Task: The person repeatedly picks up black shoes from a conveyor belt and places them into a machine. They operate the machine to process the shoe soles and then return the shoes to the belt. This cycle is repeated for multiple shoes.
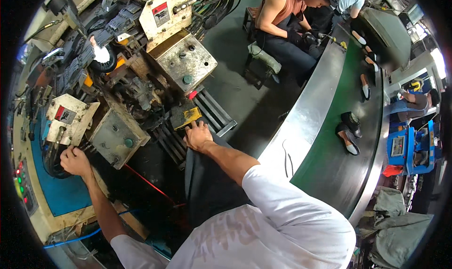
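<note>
My left hand (75,161) is at the left side of the machine (136,80), beside black hoses (52,156) and below a cream plate (70,118) with a red-and-grey label. Its fingers are curled in; whatever they may hold is hidden. My right hand (198,136) lies over the knee of my dark trousers (212,184), fingers spread and holding nothing. Just past its fingertips is a dark block with a yellow patch (192,115). Two worn metal control boxes (186,61) with knobs and green buttons stick out from the machine.
On my right runs a green conveyor belt (325,170) with a metal edge (301,132), carrying dark shoes (348,139) with white inside. A seated person (287,28) works beyond it. Slatted metal racks (214,111) stand low ahead. A lit button panel (24,186) is far left.
</note>
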The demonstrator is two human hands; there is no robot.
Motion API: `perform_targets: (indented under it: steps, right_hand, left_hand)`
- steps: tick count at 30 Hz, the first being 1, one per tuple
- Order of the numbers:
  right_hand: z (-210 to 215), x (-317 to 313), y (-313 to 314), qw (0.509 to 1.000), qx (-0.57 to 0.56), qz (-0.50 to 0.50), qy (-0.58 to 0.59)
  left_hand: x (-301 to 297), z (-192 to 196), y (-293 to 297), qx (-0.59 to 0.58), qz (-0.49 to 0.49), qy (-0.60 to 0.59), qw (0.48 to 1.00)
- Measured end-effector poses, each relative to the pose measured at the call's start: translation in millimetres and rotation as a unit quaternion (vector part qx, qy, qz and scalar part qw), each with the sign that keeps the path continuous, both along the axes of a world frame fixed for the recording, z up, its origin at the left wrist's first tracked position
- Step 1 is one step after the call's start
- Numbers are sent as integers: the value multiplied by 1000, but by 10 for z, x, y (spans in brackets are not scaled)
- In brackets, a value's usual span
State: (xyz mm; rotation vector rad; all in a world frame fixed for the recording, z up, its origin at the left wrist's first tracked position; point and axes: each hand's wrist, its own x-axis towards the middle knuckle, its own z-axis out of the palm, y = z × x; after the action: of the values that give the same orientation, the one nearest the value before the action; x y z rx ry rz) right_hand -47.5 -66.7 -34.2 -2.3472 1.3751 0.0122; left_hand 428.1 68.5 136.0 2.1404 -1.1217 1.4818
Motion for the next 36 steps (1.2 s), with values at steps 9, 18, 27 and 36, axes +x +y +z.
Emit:
perform_targets:
  steps: [9,18,27,36]
  right_hand:
    - [74,-211,49,998,14,-13,-59]
    - [13,-357,-27,994,5,-50,-94]
    - [1,-251,-100,994,31,-35,-102]
    - [-33,-377,-57,991,-22,-43,-121]
  left_hand:
    - [-794,280,-40,71,-232,190,951]
    - [-1616,589,-1661,-11,-303,756,580]
    - [-1482,359,-2324,-101,-339,913,203]
    - [-2433,890,-1310,-41,-424,671,607]
